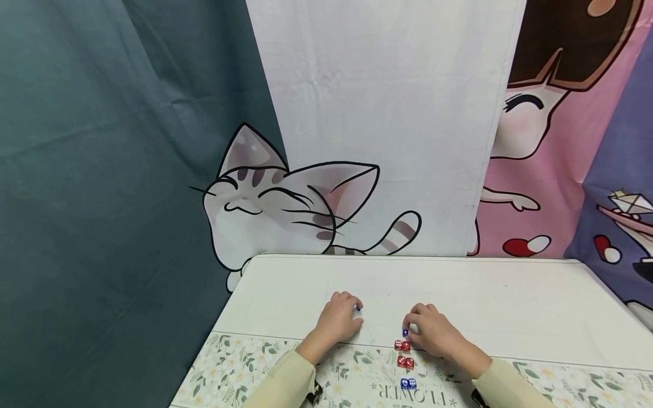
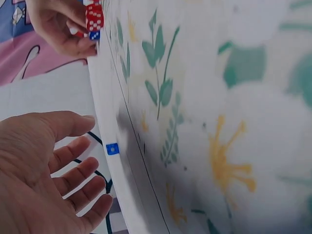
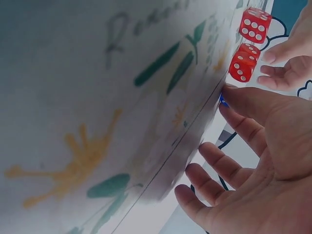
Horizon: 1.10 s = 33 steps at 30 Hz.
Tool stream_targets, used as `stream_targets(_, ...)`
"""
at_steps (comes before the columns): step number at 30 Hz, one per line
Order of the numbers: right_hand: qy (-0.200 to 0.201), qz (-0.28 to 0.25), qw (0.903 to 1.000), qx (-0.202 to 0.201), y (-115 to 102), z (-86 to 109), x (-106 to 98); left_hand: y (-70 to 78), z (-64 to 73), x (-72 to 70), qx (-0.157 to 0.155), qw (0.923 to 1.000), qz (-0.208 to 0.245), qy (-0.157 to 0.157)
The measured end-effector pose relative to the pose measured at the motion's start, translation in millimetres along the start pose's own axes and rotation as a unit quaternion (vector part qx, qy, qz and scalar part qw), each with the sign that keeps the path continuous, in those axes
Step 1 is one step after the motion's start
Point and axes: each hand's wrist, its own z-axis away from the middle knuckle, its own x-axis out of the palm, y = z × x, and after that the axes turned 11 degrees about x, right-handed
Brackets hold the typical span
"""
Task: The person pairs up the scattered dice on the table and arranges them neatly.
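Observation:
My left hand (image 1: 338,317) hovers with fingers spread loosely around a blue die (image 1: 358,309) on the white table. In the left wrist view that blue die (image 2: 112,148) lies just beyond the fingertips, apart from them. A second blue die (image 1: 405,332) is pinched between thumb and index finger of my right hand (image 1: 433,331). Only a sliver of this die (image 3: 224,100) shows in the right wrist view. Right behind it, nearer me, sits a pair of red dice (image 1: 402,345). Another red pair (image 1: 405,362) and a blue pair (image 1: 408,383) follow in a line toward me.
A white table mat (image 1: 510,306) covers the far part of the table. Its near strip (image 1: 224,362) carries printed leaves, flowers and lettering. Behind the table hangs a curtain (image 1: 398,113) with a cartoon cat and child.

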Motion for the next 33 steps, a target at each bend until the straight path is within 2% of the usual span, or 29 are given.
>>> stream_targets(15, 0.003, -0.006, 1.0000, -0.005, 1.0, 0.2, 0.8, -10.8, -16.8, 7.2, -0.045, 0.9984, -0.015, -0.032)
stream_targets(28, 0.002, -0.006, 1.0000, -0.006, 1.6, -0.5, 1.3, -10.1, -23.4, 8.7, -0.050, 0.9977, -0.026, -0.037)
stream_targets(33, 0.001, -0.004, 1.0000, -0.005, 2.3, -0.8, 1.1, -7.8, -25.6, 12.1, -0.043, 0.9980, -0.030, -0.035)
